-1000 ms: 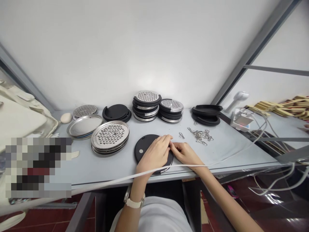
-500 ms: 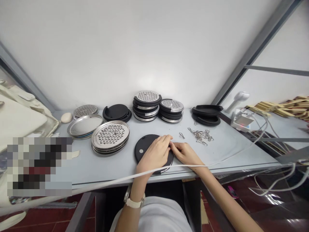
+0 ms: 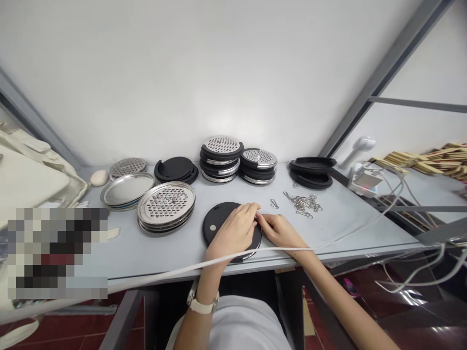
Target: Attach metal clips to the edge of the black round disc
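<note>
A round black grater holder (image 3: 216, 217) with a small pale dot lies on the grey table before me; silver metal shows along its lower right edge. My left hand (image 3: 235, 226) is laid across it, fingers together and bent over its right side, gripping it. At that same edge, the fingertips of my right hand (image 3: 279, 228) are pinched close to my left fingertips. What they pinch is hidden. Beyond my right hand lie a single small metal clip (image 3: 274, 203) and a loose heap of metal clips (image 3: 304, 204).
Metal grater discs (image 3: 166, 204) are stacked at left beside plain metal plates (image 3: 127, 189). Along the wall stand black holders (image 3: 175, 169), two stacks of assembled graters (image 3: 222, 145) and more black holders (image 3: 314, 165). A white cable (image 3: 175, 272) crosses the near view.
Both hands stay at the holder's right edge with almost no movement. The view shifts very slightly.
</note>
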A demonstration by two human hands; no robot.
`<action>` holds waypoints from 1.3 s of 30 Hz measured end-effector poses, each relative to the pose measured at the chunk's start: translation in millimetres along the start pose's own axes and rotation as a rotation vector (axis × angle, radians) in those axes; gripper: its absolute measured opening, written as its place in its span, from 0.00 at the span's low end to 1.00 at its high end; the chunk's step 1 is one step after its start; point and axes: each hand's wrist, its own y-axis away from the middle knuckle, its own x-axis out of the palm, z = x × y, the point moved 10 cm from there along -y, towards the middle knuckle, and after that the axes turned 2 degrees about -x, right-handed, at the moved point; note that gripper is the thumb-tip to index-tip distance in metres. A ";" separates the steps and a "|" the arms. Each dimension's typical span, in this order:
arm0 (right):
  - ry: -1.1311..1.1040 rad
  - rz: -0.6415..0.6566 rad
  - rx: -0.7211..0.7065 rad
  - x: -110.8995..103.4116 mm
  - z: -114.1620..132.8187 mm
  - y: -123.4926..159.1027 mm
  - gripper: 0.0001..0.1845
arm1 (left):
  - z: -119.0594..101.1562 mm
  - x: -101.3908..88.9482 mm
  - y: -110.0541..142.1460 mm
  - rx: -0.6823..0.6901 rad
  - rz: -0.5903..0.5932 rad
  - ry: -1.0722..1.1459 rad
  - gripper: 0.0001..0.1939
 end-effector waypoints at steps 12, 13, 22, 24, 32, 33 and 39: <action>-0.018 -0.013 -0.027 -2.3 3.5 0.4 0.26 | 2.3 -1.2 -0.3 -0.018 0.007 0.032 0.22; -0.021 -0.016 -0.030 -2.4 3.5 0.5 0.25 | 2.3 -1.1 -0.2 -0.016 0.008 0.034 0.22; -0.030 -0.030 -0.035 -3.1 2.4 0.3 0.26 | 3.7 -0.7 0.0 -0.009 0.006 0.045 0.25; -0.037 -0.025 -0.033 -2.6 2.7 0.2 0.26 | 4.5 -0.3 -0.3 -0.012 0.005 0.049 0.25; -0.048 -0.014 -0.031 -0.9 3.2 -0.2 0.25 | 4.5 -0.2 -0.5 -0.010 0.002 0.053 0.25; -0.047 -0.016 -0.030 -0.9 3.0 -0.2 0.25 | 4.5 -0.2 -0.4 -0.010 0.003 0.052 0.25; -0.053 -0.012 -0.027 -1.0 2.7 -0.7 0.24 | 4.7 1.2 -0.4 -0.011 0.012 0.016 0.24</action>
